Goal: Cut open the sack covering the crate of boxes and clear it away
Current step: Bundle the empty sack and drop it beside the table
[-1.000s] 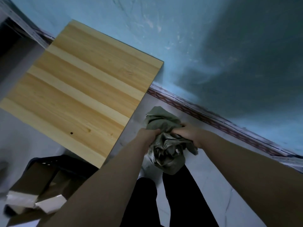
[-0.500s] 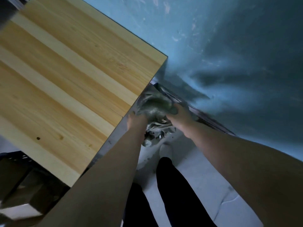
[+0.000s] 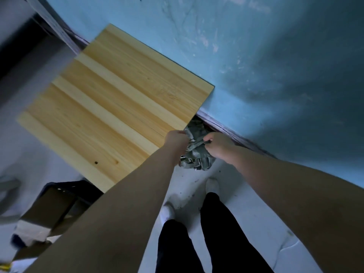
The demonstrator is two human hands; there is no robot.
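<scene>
Both hands grip the crumpled grey-green sack (image 3: 197,157) at frame centre: left hand (image 3: 175,139) and right hand (image 3: 219,145) each have fingers (image 3: 208,138) curled into the fabric. The sack is just beside the wooden counter (image 3: 118,115) corner, near the blue wall (image 3: 275,66) base. A black crate (image 3: 66,191) holding cardboard boxes (image 3: 45,211) sits at lower left.

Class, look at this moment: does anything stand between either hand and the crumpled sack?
Nothing visible does. The left hand and the right hand both hold the sack, which is bunched between them just off the corner of the wooden table, near the blue wall.
</scene>
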